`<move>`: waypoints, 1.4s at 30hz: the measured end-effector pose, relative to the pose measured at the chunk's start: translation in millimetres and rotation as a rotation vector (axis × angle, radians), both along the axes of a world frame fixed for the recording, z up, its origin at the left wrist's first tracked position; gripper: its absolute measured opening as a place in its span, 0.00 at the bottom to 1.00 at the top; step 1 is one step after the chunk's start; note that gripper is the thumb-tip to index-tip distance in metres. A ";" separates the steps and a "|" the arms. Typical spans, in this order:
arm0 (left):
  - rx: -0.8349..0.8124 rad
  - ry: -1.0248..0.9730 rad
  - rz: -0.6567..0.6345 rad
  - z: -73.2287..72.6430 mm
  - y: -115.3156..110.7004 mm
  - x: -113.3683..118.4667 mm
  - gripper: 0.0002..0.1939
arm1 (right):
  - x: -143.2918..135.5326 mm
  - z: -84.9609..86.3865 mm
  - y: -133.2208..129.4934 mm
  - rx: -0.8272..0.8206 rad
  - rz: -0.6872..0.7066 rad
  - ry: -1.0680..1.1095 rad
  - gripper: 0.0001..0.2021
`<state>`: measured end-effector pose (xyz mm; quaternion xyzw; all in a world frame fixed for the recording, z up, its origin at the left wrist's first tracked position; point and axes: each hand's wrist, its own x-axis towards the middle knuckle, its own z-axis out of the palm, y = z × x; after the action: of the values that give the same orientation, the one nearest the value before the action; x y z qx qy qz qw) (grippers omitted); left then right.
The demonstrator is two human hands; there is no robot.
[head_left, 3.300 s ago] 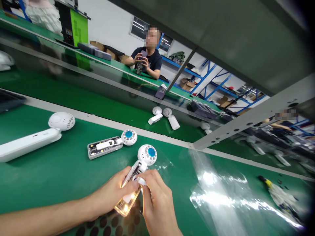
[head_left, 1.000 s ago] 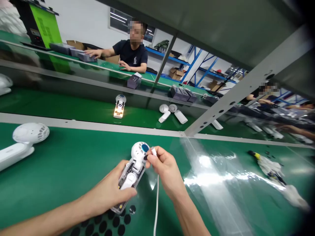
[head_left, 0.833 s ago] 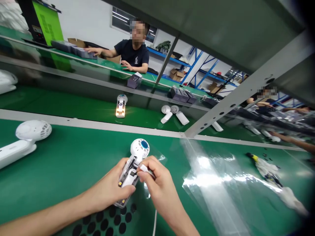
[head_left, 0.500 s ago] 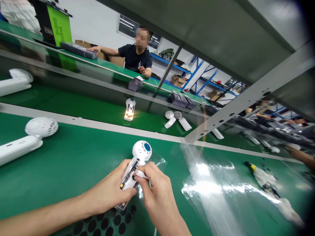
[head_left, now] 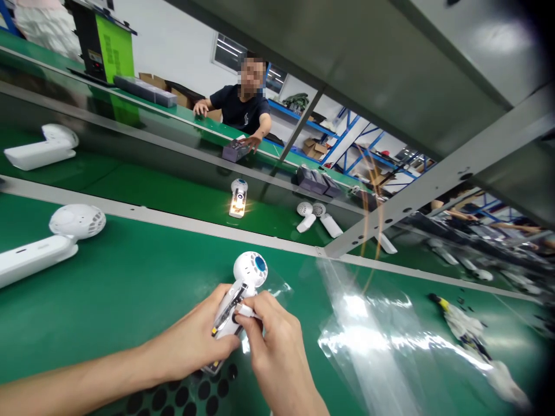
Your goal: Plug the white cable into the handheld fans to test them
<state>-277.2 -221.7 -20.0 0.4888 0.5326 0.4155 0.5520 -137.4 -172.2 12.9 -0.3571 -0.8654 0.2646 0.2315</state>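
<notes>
My left hand [head_left: 202, 335] grips the fan [head_left: 245, 268]. At that hand's two o'clock, my right hand [head_left: 277, 341] pinches the now-lowered plug [head_left: 245, 311], apparently aligning.

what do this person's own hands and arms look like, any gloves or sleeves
Both the left hand and right hand are ungloved, with no rings visible. The left forearm shows no sleeve, watch or bracelet; nor does the right wrist.

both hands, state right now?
Left hand: closed, holding the white fan.
Right hand: closed, pinching the white plug at the fan; can't tell if it's inserted.
</notes>
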 end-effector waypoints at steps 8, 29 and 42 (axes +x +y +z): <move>0.017 -0.003 0.011 7.2 1.2 -1.6 0.23 | -2.6 -2.2 -0.8 0.075 0.000 0.049 0.09; 0.011 -0.297 0.114 7.2 10.8 -8.6 0.09 | 8.0 -22.2 -3.7 -0.041 0.041 0.418 0.20; -0.148 -0.545 0.190 -0.2 16.2 -17.4 0.11 | 6.7 -40.7 7.3 -0.444 -0.183 0.303 0.04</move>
<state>-294.6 -205.5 -20.2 0.2658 0.4371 0.5412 0.6673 -130.8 -164.9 -27.9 -0.4320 -0.7061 0.4760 0.2971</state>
